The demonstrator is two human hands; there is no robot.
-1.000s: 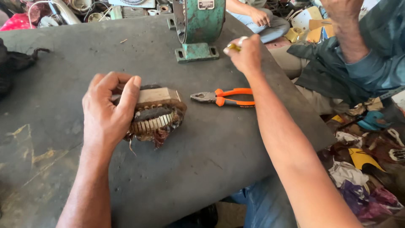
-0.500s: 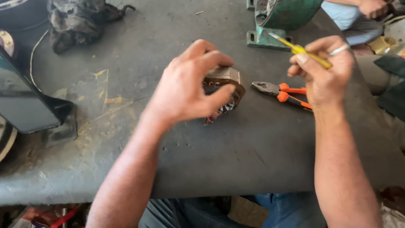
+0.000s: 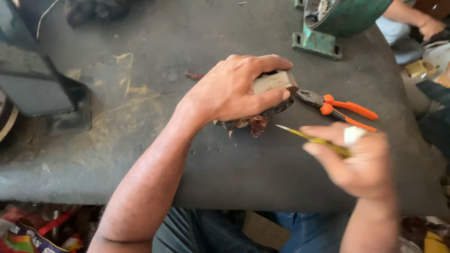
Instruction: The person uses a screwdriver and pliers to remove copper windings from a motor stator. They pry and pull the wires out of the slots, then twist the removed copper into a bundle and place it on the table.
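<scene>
The left hand (image 3: 234, 91) clamps down over a small motor stator (image 3: 269, 93) at mid-desk (image 3: 140, 154), fingers curled round its block. The right hand (image 3: 361, 164) – closed on a thin yellow tool (image 3: 311, 138) – points its tip at the windings. Seemingly the picking step; next calls for a steady, precise tip. Orange pliers (image 3: 347, 108) lie just right.

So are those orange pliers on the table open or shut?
Open a little. The orange pliers lie flat on the table, untouched, handles spread apart; the jaw tips are partly hidden.
</scene>
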